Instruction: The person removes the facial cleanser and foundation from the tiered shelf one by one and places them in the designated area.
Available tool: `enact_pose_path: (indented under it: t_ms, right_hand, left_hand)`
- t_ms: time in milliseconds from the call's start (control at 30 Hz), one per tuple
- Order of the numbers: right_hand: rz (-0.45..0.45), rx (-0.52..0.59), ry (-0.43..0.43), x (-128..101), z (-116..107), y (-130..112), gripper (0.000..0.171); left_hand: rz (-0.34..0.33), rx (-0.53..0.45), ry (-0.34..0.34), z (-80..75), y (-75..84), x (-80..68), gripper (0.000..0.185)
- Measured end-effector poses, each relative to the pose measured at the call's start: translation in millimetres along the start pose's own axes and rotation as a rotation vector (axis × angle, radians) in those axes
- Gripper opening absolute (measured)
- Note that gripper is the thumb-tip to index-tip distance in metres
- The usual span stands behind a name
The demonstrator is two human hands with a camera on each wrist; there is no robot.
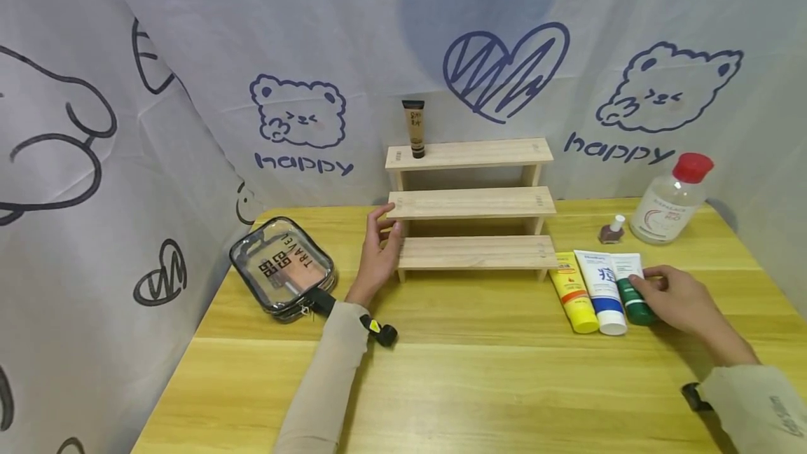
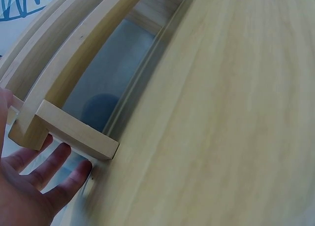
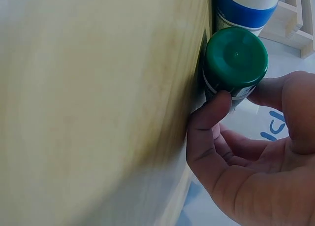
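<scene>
Beige sleeve [image 1: 324, 384], green-white tube [image 1: 632, 293], pinched in right grip [image 1: 679, 300]; left grip [image 1: 377, 258] (relaxed), touching rack [image 1: 473, 203]

I list this place, seen over the remote feeds, as a home-like vanity or dressing corner; whether it is a lived-in room or only a curtained-off nook, I cannot tell. I base the entry on pale fabric hangings [image 1: 378, 40], printed with line-drawn bears, hearts and "happy"; one yellow wood-grain desk [image 1: 473, 370]; one three-tier wooden rack [image 1: 473, 203], a tan tube [image 1: 415, 129] upright on its top tier; one clear pouch [image 1: 284, 268] marked TRAVEL; one yellow tube [image 1: 576, 294], one white-and-blue tube [image 1: 602, 293] and one green-and-white tube [image 1: 626, 277], side by side; one small white-capped bottle [image 1: 611, 232]; one clear red-capped bottle [image 1: 668, 209].
</scene>
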State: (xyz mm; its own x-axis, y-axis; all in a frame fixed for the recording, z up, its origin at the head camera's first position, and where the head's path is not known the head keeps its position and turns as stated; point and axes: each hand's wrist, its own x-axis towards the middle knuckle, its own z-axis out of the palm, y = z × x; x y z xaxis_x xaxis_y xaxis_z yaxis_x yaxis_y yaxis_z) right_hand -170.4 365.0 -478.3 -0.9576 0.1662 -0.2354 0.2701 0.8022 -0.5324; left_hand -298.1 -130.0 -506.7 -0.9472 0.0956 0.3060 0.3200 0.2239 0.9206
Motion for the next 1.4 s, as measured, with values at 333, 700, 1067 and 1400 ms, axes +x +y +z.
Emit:
enact_pose_path:
  t_ms: [333, 700, 1067, 1400]
  right_hand:
    - [-0.018, 0.038, 0.007, -3, -10, -1, 0.075]
    - [-0.099, 0.059, -0.010, -5, -16, -19, 0.070]
    - [-0.211, 0.118, 0.016, 0, -18, -57, 0.057]
    - [-0.254, 0.132, 0.021, 7, -13, -92, 0.055]
  left_hand:
    - [0.004, 0.001, 0.000, 0.4, 0.4, 0.2, 0.045]
    - [0.013, -0.015, 0.001, -0.6, -1.7, 0.6, 0.044]
    - [0.010, -0.014, 0.006, 0.4, -2.5, 0.2, 0.043]
    - [0.001, 0.004, 0.004, -0.4, -0.4, 0.4, 0.044]
